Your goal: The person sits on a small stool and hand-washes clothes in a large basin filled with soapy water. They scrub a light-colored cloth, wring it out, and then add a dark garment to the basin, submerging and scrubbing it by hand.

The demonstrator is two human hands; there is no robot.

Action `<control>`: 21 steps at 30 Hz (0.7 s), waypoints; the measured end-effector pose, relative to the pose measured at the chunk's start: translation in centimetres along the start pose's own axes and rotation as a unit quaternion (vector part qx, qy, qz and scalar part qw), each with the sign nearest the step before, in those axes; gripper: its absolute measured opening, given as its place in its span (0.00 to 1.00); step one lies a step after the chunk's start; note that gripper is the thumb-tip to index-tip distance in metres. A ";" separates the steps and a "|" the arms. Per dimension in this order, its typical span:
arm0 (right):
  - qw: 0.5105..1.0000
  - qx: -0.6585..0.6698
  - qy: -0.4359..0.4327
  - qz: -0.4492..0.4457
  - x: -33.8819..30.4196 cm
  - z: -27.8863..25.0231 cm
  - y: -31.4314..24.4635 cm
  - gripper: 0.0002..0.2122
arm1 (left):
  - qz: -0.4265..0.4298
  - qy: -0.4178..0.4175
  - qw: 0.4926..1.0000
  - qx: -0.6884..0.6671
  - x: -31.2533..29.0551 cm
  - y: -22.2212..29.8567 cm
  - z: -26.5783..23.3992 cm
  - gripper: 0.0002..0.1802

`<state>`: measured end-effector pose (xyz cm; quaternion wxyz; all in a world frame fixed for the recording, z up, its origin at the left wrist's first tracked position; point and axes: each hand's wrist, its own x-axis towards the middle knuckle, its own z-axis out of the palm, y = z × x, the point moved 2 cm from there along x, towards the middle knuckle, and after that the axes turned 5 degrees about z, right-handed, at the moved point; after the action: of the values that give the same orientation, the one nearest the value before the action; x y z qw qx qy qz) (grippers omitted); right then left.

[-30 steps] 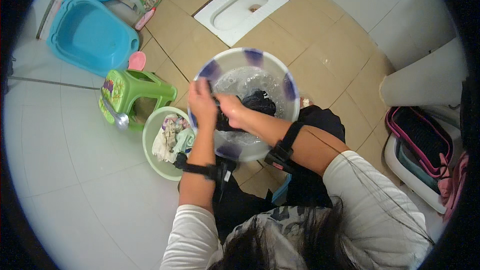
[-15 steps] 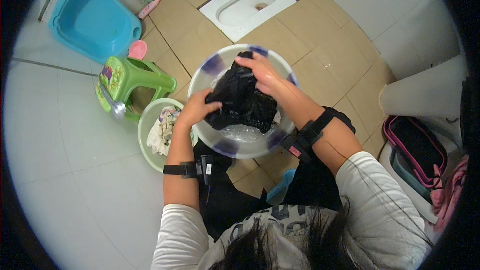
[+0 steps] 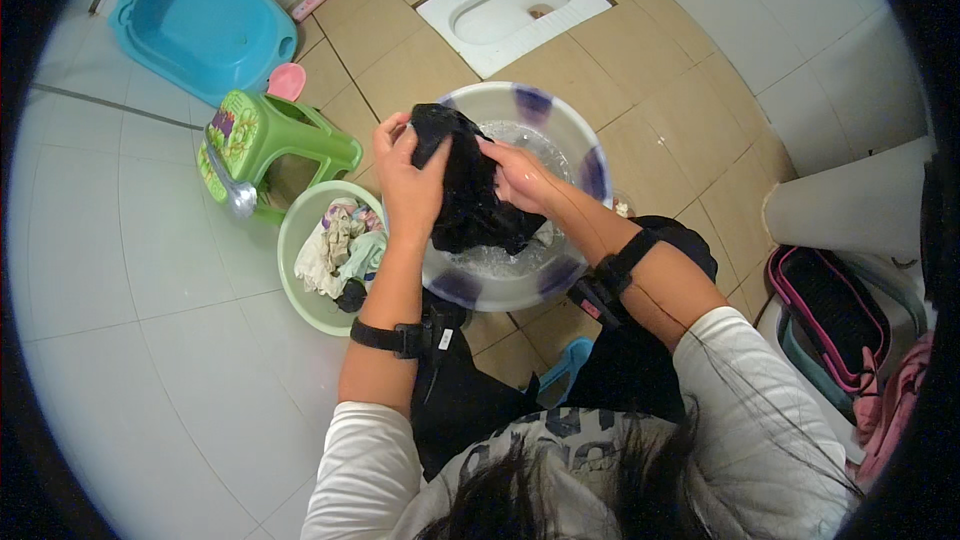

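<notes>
A wet black garment point(image 3: 470, 202) is bunched between my hands above a white basin with purple patches point(image 3: 590, 178); I cannot tell what kind of garment it is. My left hand point(image 3: 410, 172) grips its upper left part, fingers wrapped round the cloth. On its right side my right hand point(image 3: 522, 178) is closed on the fabric, with some fingertips hidden by it. Clear water point(image 3: 500, 262) shows in the basin beneath, and the garment's lower end hangs over it.
A pale green basin point(image 3: 292, 285) of clothes stands left of the washing basin. Beyond it are a green stool point(image 3: 250, 145) with a shower head point(image 3: 240, 198), a pink scoop point(image 3: 286, 81) and a blue tub point(image 3: 205, 25). A squat toilet point(image 3: 470, 45) lies ahead; a container with bags point(image 3: 830, 315) is at right.
The black garment has shifted left and is gathered into a narrower bundle. My left hand has moved up and closed round it; my right hand has slid down its right side.
</notes>
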<state>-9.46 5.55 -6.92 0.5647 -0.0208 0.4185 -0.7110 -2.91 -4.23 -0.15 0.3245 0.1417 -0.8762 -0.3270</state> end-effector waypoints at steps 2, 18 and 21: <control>0.998 0.044 0.019 -0.034 0.6 -0.9 0.2 0.22 | 0.051 -0.050 0.997 0.016 -0.4 0.9 1.0 0.14; 0.957 0.280 0.003 0.075 0.2 0.4 -1.8 0.24 | -0.076 -0.020 0.967 -0.242 -0.9 0.0 3.8 0.11; 0.898 0.401 -0.179 0.027 3.3 -3.7 2.6 0.15 | 0.142 -0.020 0.990 0.014 -3.8 3.3 5.6 0.09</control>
<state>-10.43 4.91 -12.40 0.6097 0.0921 -0.0094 -0.7872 -3.93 2.66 -3.03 0.3483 0.0136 -0.8981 -0.2682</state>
